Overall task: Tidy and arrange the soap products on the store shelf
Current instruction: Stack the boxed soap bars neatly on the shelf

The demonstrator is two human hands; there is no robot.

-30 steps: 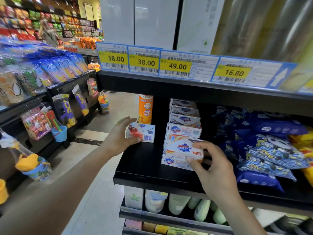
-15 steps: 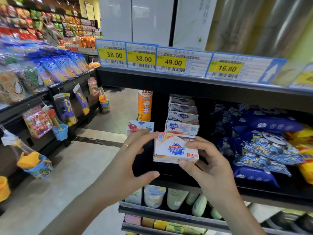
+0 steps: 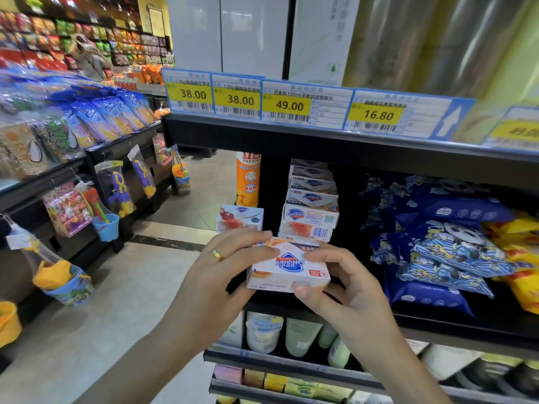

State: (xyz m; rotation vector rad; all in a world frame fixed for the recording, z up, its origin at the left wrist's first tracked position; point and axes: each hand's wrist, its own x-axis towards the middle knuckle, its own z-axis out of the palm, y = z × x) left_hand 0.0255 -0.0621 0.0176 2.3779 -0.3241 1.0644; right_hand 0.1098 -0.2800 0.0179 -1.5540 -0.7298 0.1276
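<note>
Both hands hold one white and orange soap box (image 3: 287, 268) in front of the black shelf (image 3: 437, 322), its logo upside down. My left hand (image 3: 221, 275) grips its left end, fingers over the top. My right hand (image 3: 344, 284) pinches its right end between thumb and fingers. Behind it on the shelf stands a stack of soap boxes (image 3: 310, 211). A single soap box with red print (image 3: 240, 218) sits to the left of the stack.
An orange can (image 3: 248, 179) stands at the back left of the shelf. Blue and yellow packets (image 3: 455, 246) fill the shelf's right side. Price tags (image 3: 288, 104) line the shelf above. Tubes and bottles (image 3: 291, 333) sit on the shelf below. An aisle with hanging toys lies left.
Earlier my left hand let go of the red-print box and joined my right hand on the orange box. The box has since come down and toward me, turned logo upside down.
</note>
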